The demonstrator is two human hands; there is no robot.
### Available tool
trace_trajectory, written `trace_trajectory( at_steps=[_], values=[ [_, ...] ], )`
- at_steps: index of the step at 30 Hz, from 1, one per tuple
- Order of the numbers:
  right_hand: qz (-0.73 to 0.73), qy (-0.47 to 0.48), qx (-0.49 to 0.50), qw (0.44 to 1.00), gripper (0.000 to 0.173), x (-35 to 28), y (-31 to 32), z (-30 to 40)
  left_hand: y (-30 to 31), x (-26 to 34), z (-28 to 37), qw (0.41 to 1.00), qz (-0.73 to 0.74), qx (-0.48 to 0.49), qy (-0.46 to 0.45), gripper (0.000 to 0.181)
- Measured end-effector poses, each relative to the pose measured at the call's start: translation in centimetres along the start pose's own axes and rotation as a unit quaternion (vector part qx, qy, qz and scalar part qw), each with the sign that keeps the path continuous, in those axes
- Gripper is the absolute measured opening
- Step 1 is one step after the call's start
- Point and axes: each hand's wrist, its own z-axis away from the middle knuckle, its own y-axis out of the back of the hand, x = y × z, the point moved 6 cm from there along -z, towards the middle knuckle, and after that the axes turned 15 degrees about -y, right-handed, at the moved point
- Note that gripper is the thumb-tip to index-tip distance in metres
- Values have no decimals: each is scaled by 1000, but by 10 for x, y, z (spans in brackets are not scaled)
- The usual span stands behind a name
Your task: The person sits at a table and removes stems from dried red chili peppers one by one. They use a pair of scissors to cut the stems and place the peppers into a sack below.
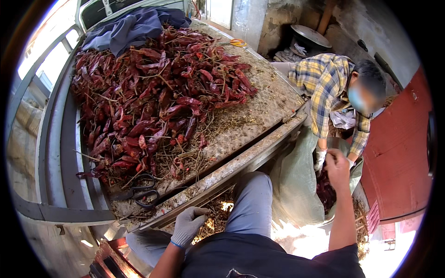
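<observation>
My left hand (189, 224), in a pale knitted glove, hangs above my lap near the edge of the truck bed. Its thumb stands a little apart from the fingers, and I see nothing in it. Bare, my right hand (337, 168) is raised over the mouth of a pale green woven sack (295, 177), fingers curled; whether it holds something is hidden. Dark red dried chillies (326, 191) show inside the sack. A large heap of dried chillies with stems (156, 93) covers much of the truck bed (267, 93). Black-handled scissors (144, 193) lie at its near corner.
A masked person (323, 87) in a plaid shirt leans over the sack, with gloved hands (320, 160) at its mouth. A dark blue cloth (135, 26) covers the heap's far end. Yellow-handled scissors (238, 42) lie farther back. A red metal panel (396, 146) stands at right.
</observation>
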Motion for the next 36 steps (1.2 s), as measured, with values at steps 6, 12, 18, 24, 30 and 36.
trace_trajectory(
  at_steps=[6,12,18,24,30,36],
  values=[
    [-79,266,-248,928,21,-201,-209,57,12,34,14,936,-320,-27,-143,34],
    [91,303,-171,933,32,-240,-308,49,43,38,47,965,-252,31,-65,32],
    [-114,156,-330,924,23,-230,-308,39,48,18,59,976,-209,46,-51,31],
    [-34,392,-235,889,25,-255,-308,60,28,21,47,981,-181,3,-75,30],
    [48,421,-232,875,19,-267,-322,64,36,31,58,977,-201,19,-71,29],
    [-14,392,-221,893,20,-258,-325,43,39,20,61,974,-202,23,-97,27]
  ],
)
